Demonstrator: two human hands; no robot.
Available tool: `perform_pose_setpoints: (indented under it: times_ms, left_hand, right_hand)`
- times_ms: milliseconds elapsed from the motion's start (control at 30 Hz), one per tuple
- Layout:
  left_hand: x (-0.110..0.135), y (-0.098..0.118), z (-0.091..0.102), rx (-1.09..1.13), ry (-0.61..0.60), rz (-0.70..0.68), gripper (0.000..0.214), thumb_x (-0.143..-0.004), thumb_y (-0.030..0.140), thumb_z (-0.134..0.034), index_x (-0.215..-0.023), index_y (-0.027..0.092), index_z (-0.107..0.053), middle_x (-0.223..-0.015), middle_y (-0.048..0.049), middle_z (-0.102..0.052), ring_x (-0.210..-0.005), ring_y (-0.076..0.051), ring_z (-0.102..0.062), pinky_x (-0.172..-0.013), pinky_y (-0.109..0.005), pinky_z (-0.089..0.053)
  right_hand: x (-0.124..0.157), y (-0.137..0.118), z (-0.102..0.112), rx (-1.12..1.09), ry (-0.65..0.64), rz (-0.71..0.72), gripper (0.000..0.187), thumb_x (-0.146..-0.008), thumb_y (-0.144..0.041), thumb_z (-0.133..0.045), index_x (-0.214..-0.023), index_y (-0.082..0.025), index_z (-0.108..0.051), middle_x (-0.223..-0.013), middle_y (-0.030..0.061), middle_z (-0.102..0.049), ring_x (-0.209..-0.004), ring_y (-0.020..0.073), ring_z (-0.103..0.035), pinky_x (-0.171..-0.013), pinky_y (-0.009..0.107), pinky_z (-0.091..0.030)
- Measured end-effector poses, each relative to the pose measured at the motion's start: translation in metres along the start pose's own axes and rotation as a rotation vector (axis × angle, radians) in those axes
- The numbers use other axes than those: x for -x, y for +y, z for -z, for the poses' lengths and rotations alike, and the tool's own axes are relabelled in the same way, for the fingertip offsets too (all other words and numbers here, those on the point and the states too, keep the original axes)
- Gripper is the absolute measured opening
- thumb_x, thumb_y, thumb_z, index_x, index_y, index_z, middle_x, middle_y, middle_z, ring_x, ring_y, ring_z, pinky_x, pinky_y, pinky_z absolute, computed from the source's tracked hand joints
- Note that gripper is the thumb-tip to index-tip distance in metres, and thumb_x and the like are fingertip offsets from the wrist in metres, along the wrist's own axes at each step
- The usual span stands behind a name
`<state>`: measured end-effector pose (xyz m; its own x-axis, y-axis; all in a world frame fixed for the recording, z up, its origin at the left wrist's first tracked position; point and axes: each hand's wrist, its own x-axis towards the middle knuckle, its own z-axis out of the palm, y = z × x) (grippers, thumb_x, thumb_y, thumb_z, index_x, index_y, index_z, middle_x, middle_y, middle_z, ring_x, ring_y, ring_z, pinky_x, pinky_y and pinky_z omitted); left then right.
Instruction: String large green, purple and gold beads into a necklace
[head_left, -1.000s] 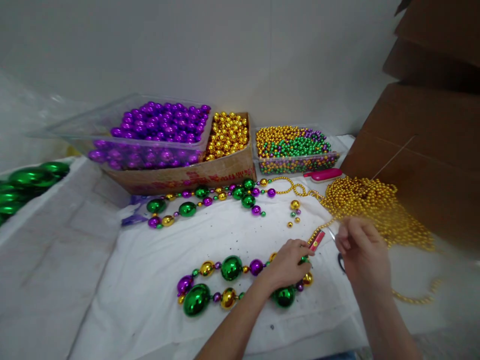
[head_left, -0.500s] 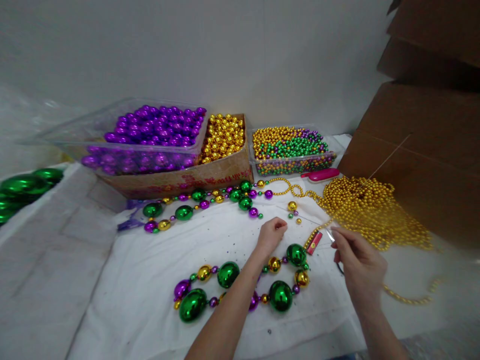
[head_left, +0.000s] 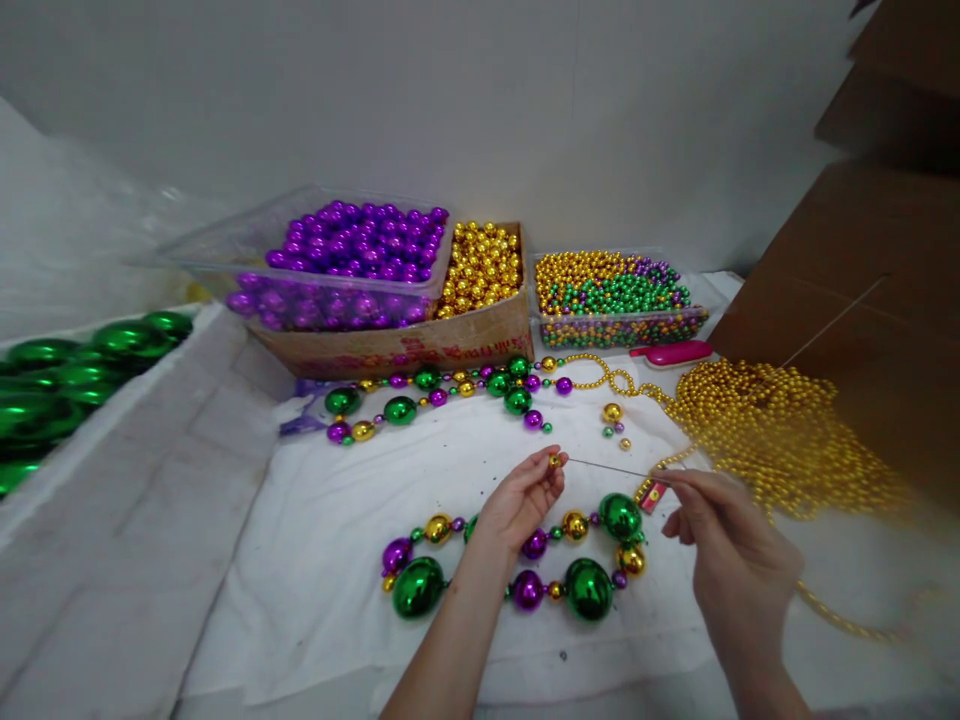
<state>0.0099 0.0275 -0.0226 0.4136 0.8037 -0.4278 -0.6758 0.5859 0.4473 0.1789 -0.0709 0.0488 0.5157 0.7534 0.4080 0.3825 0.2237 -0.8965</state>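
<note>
Inside open carton (head_left: 390,350), gold beads (head_left: 482,268); over its left part, clear tub (head_left: 352,280) of purple beads (head_left: 360,242). Right of carton, clear tray (head_left: 630,317) of small gold, green and purple beads (head_left: 615,290); left of carton, white box (head_left: 150,480) of large green beads (head_left: 82,375). In front of carton, pinches thin wire (head_left: 611,467) in fingers of right hand (head_left: 735,530), long axis nearly crosswise, pointing left at small gold bead (head_left: 555,461) pinched in fingers of left hand (head_left: 521,500).
</note>
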Motion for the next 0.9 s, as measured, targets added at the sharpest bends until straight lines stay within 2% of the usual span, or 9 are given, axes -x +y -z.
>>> perform_pose_setpoints:
  times_ms: [267,433,633,800,900]
  left_hand:
    - [0.004,0.003,0.008,-0.001,-0.020,-0.029,0.020,-0.082,0.003,-0.056,-0.097,0.009,-0.067,-0.087,-0.0088,-0.067,-0.069,-0.009,-0.062,-0.064,-0.017,-0.052]
    - [0.005,0.004,0.012,-0.016,-0.035,-0.041,0.018,-0.082,0.004,-0.058,-0.096,0.009,-0.068,-0.088,-0.0084,-0.067,-0.068,-0.009,-0.062,-0.064,-0.017,-0.052]
    - [0.008,0.002,0.014,-0.029,-0.061,-0.038,0.018,-0.081,0.005,-0.060,-0.097,0.009,-0.067,-0.089,-0.0082,-0.067,-0.068,-0.009,-0.062,-0.063,-0.018,-0.053]
    - [0.009,0.001,0.013,-0.005,-0.074,-0.021,0.026,-0.080,0.004,-0.060,-0.105,0.010,-0.064,-0.089,-0.0081,-0.066,-0.068,-0.009,-0.061,-0.063,-0.018,-0.053]
    - [0.011,-0.003,0.009,0.056,-0.051,-0.019,0.020,-0.080,0.005,-0.061,-0.099,0.010,-0.064,-0.087,-0.0070,-0.066,-0.066,-0.008,-0.060,-0.060,-0.016,-0.052]
  right_hand:
    - [0.007,-0.010,-0.002,0.003,0.007,0.035,0.012,-0.086,-0.026,-0.062,-0.092,-0.021,-0.072,-0.076,0.0005,-0.062,-0.054,0.0080,-0.052,-0.047,0.023,-0.041]
    - [0.008,-0.011,-0.002,-0.024,-0.012,0.044,0.011,-0.086,-0.024,-0.062,-0.091,-0.021,-0.072,-0.070,-0.0011,-0.059,-0.053,0.0077,-0.052,-0.047,0.022,-0.040]
    - [0.010,-0.009,-0.003,0.004,-0.024,0.068,0.012,-0.086,-0.022,-0.061,-0.093,-0.022,-0.071,-0.076,-0.0009,-0.062,-0.054,0.0079,-0.052,-0.047,0.023,-0.041]
    - [0.012,-0.010,-0.004,0.108,-0.101,0.150,0.014,-0.087,-0.019,-0.059,-0.094,-0.023,-0.070,-0.082,-0.0004,-0.067,-0.063,0.0108,-0.058,-0.059,0.024,-0.047]
    - [0.016,-0.006,-0.012,0.122,-0.182,0.249,0.016,-0.087,-0.015,-0.056,-0.094,-0.022,-0.069,-0.085,0.0012,-0.068,-0.074,0.0137,-0.063,-0.068,0.026,-0.049]
